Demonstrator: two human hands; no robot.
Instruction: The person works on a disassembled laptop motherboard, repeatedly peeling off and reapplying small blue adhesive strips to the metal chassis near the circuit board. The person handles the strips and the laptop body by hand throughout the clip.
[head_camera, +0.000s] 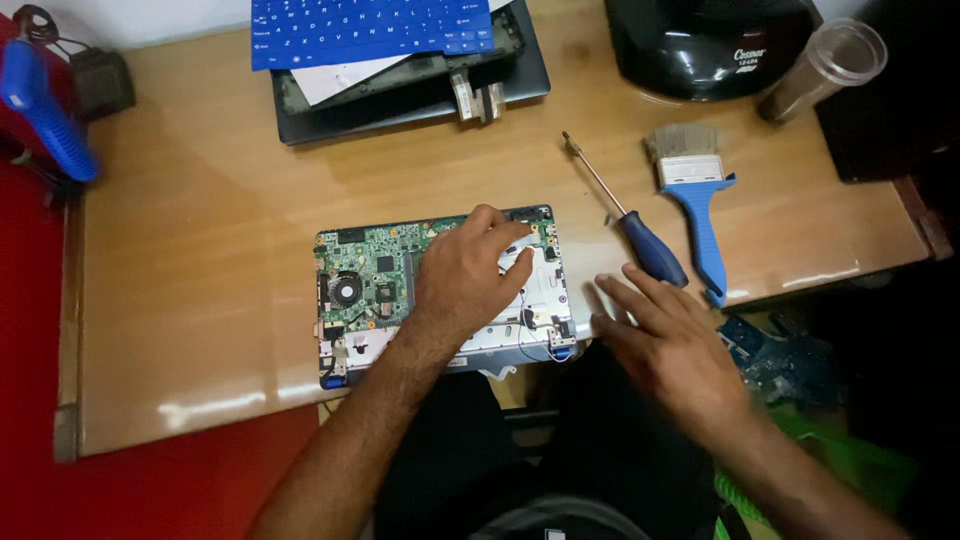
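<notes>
Green circuit board lies exposed inside an opened laptop base (440, 300) at the wooden surface's (200, 300) near edge. The left hand (465, 275) presses flat on it, grasping nothing; the right hand (670, 340), blurred, seems spread and empty beside a blue-handled screwdriver (625, 215).

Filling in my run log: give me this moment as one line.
left hand: pressing on opened laptop base | right hand: empty, near blue-handled screwdriver | brush beside
</notes>
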